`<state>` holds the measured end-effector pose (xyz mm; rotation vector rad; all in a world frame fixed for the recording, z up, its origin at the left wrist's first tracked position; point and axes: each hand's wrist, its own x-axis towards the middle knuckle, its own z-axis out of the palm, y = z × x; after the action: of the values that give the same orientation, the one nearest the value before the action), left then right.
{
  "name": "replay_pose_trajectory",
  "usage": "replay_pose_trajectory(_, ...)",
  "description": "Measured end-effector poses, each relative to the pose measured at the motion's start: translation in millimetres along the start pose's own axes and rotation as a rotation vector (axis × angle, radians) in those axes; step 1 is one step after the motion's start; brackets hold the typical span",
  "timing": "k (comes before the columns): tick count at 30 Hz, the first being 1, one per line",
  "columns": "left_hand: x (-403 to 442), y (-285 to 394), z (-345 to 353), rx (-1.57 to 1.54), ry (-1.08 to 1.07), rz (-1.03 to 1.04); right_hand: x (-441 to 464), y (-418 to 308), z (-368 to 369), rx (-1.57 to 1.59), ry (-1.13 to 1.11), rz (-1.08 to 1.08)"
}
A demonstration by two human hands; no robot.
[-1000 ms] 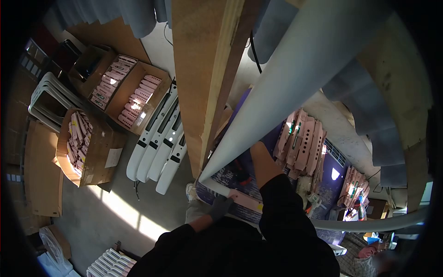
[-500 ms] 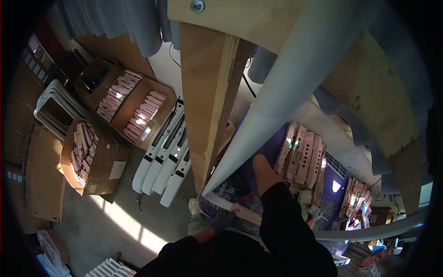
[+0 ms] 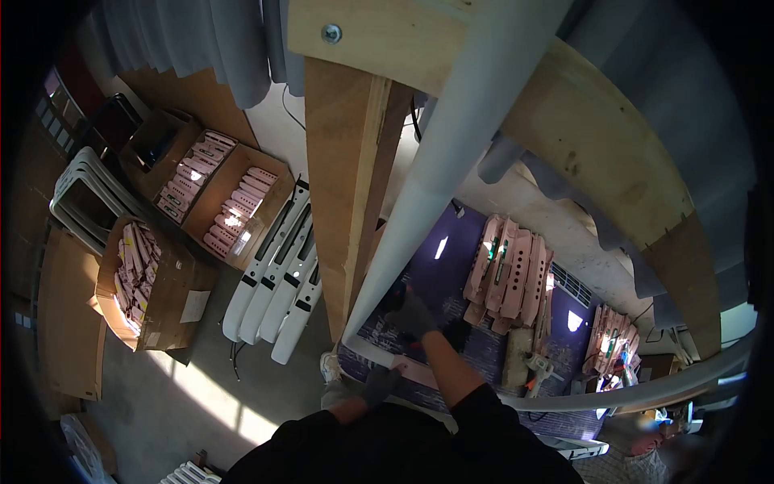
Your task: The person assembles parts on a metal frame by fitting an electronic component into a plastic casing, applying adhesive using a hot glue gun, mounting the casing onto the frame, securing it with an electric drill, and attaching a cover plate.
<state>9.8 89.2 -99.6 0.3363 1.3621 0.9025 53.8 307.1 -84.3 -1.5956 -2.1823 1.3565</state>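
Observation:
My left hand (image 3: 377, 385), in a grey glove, is closed on the near end of a long pink part (image 3: 416, 372) at the front edge of the purple-covered table (image 3: 439, 278). That end lies beside the bend of a white frame (image 3: 372, 350). My right hand (image 3: 413, 315), also gloved, reaches over the table behind the pink part. Its fingers are wrapped round a dark tool (image 3: 395, 295), which is mostly hidden in shadow and by the hand.
A white tube (image 3: 427, 177) and a wooden post (image 3: 339, 169) rise close before me. Stacked pink parts (image 3: 508, 274) and a glue gun (image 3: 540, 371) lie right. On the left are cardboard boxes (image 3: 173, 282), long white parts (image 3: 270, 282) and stacked white frames (image 3: 93, 189).
My right hand has come into view from behind the white tube and is now at the dark tool. My left hand stays on the pink part. The view has shifted slightly.

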Motion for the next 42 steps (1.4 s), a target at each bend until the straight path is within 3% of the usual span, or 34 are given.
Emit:
replay_pose_trajectory(2, 25.7, -34.1, -4.0, 0.131, 0.037, 0.013, -18.1, -46.2, 5.0, -0.337, 0.138, 0.175)
replay_pose_trajectory(3, 26.7, -34.9, -1.0, 0.126, 0.037, 0.018, -22.6, -49.6, 1.0, -0.342, 0.14, 0.171)
replay_pose_trajectory(5, 27.1, -37.9, 1.0, 0.127, 0.147, 0.298, -32.0, -53.9, -6.2, -0.224, 0.201, 0.078)
replay_pose_trajectory(6, 21.5, -27.5, 1.0, 0.12, 0.148, 0.293, -41.5, -54.8, -14.7, -0.23, 0.195, 0.08)
replay_pose_trajectory(8, 0.1, 5.9, 0.6, 0.245, 0.13, 0.195, -81.0, -49.3, -38.0, -0.137, 0.227, -0.199)
replay_pose_trajectory(12, 7.9, -4.7, 2.2, 0.2, 0.187, 0.261, -173.6, -60.5, -99.5, -0.102, 0.096, -0.118)
replay_pose_trajectory(14, 5.5, 5.5, 0.9, 0.229, 0.145, 0.235, -207.1, -50.5, -120.5, 0.192, -0.134, -0.192)
replay_pose_trajectory(15, 5.8, 9.8, 1.6, 0.215, 0.141, 0.214, -220.6, -47.3, -129.3, 0.186, -0.148, -0.173)
replay_pose_trajectory(17, -1.4, 12.6, 5.3, -0.027, 0.095, 0.209, -249.2, -39.8, -137.1, 0.411, -0.225, 0.16)
replay_pose_trajectory(21, -13.9, 31.2, 4.0, 0.095, 0.096, 0.125, -269.9, -34.1, -128.0, 0.633, -0.238, 0.258)
replay_pose_trajectory(23, -15.2, 31.8, 3.9, 0.055, 0.108, 0.115, -272.8, -34.3, -122.2, 0.784, -0.33, 0.426)
replay_pose_trajectory(27, -13.0, 27.1, 5.2, -0.048, 0.105, 0.075, -267.2, -31.5, -112.4, 0.751, -0.35, 0.505)
replay_pose_trajectory(29, -13.7, 27.6, 2.9, 0.04, 0.119, 0.232, -262.3, -17.7, -104.4, 0.803, -0.34, 0.525)
replay_pose_trajectory(33, -16.9, 32.7, 2.1, 0.029, 0.108, 0.13, -251.3, -15.2, -100.2, 0.789, -0.348, 0.505)
replay_pose_trajectory(39, -1.7, 12.8, 1.6, 0.015, 0.085, 0.211, -232.7, -34.4, -114.6, 0.694, -0.445, 0.616)
replay_pose_trajectory(41, 4.0, 4.3, 1.7, 0.126, 0.129, 0.221, -219.5, -46.1, -113.0, 0.21, -0.405, 0.301)
replay_pose_trajectory(42, 2.5, 5.1, 1.8, 0.124, 0.123, 0.217, -216.5, -50.0, -115.4, 0.209, -0.402, 0.308)
